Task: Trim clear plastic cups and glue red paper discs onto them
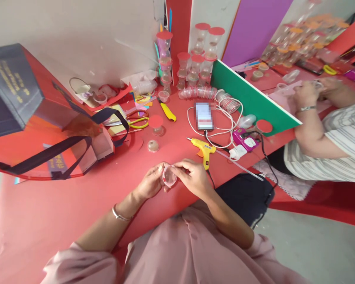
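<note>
Both hands meet over the red table's near part, around a small clear plastic cup (pixel 169 176) whose round rim has a pinkish edge. My left hand (pixel 150 182) is closed on the cup's left side. With thumb and fingers, my right hand (pixel 193 177) pinches the rim from the right. Just beyond them lies another small clear cup piece (pixel 153 146), and behind that stands a cup with a red disc (pixel 156 123) on top. A yellow glue gun (pixel 204 150) rests to the right of my right hand, its nozzle pointing left.
A large red and navy box (pixel 73 114) with dark straps fills the left. Scissors (pixel 137 120), a yellow cutter (pixel 168 112), a phone (pixel 204 115) and a purple power strip (pixel 246 141) lie beyond. A green divider (pixel 248 98) separates a co-worker's hands (pixel 309 92). Stacked cups (pixel 197 65) stand behind.
</note>
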`<state>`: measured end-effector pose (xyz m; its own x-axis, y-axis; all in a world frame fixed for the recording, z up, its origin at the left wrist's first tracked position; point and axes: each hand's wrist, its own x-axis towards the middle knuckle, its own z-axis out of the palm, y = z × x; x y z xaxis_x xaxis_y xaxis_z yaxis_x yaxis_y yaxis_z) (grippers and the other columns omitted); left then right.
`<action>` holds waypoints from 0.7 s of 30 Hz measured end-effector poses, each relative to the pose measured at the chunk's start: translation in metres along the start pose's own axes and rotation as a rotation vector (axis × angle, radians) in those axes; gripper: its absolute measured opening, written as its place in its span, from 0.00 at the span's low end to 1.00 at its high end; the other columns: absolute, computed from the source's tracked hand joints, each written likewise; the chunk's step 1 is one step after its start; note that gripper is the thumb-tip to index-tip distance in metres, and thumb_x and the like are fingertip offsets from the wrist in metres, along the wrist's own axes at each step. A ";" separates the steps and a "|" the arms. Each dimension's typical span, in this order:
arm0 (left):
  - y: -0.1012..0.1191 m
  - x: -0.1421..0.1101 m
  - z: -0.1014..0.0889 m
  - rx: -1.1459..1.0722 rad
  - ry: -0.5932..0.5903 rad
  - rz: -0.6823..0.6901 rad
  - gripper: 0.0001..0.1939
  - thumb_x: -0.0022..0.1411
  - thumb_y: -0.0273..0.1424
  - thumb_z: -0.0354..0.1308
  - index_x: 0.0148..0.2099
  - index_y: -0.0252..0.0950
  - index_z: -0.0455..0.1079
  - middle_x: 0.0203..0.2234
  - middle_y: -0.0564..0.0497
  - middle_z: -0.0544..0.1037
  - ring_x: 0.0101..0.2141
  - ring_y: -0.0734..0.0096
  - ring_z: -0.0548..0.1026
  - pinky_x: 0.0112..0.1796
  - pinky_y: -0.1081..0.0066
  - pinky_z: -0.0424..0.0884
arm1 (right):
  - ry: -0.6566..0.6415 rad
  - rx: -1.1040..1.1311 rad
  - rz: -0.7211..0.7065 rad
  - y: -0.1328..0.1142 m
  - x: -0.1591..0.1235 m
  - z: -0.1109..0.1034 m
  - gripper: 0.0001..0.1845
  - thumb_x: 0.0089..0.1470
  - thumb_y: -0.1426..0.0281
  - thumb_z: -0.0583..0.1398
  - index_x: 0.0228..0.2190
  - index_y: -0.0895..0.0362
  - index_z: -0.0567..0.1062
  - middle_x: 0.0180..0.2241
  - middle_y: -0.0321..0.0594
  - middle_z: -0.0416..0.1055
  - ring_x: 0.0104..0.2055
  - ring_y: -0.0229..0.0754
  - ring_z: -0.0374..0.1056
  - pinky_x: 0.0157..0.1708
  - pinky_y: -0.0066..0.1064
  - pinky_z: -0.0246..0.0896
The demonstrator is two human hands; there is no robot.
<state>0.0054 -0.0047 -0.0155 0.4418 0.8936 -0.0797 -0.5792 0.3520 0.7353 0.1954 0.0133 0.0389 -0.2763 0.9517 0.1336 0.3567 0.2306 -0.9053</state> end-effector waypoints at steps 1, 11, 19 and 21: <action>0.001 0.000 0.001 -0.002 0.013 0.023 0.21 0.69 0.48 0.59 0.48 0.33 0.73 0.31 0.47 0.80 0.21 0.71 0.76 0.19 0.74 0.72 | 0.016 0.011 0.013 0.000 0.001 0.003 0.12 0.63 0.59 0.65 0.35 0.54 0.83 0.31 0.39 0.80 0.32 0.40 0.74 0.33 0.29 0.65; -0.001 -0.006 0.004 0.251 0.143 0.142 0.27 0.58 0.32 0.73 0.58 0.36 0.73 0.41 0.46 0.80 0.27 0.75 0.75 0.24 0.75 0.73 | -0.184 -0.145 -0.020 0.005 -0.002 -0.004 0.24 0.69 0.56 0.57 0.24 0.56 0.73 0.24 0.36 0.73 0.26 0.36 0.65 0.29 0.28 0.55; 0.002 -0.005 0.003 0.162 -0.017 0.104 0.39 0.59 0.52 0.69 0.65 0.35 0.68 0.27 0.51 0.76 0.17 0.79 0.68 0.21 0.75 0.65 | -0.258 0.152 0.142 0.009 0.003 -0.001 0.31 0.68 0.49 0.56 0.21 0.56 0.73 0.19 0.33 0.67 0.23 0.36 0.63 0.26 0.28 0.53; 0.002 -0.005 0.005 0.169 -0.003 0.104 0.44 0.57 0.46 0.73 0.70 0.39 0.62 0.33 0.48 0.79 0.20 0.77 0.71 0.22 0.74 0.68 | -0.197 0.199 0.207 0.009 0.003 0.002 0.32 0.66 0.48 0.57 0.19 0.56 0.72 0.17 0.32 0.66 0.21 0.35 0.62 0.24 0.28 0.53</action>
<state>0.0054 -0.0101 -0.0096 0.3880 0.9217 0.0044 -0.4983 0.2058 0.8422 0.1960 0.0183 0.0301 -0.3901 0.9124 -0.1238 0.2472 -0.0257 -0.9686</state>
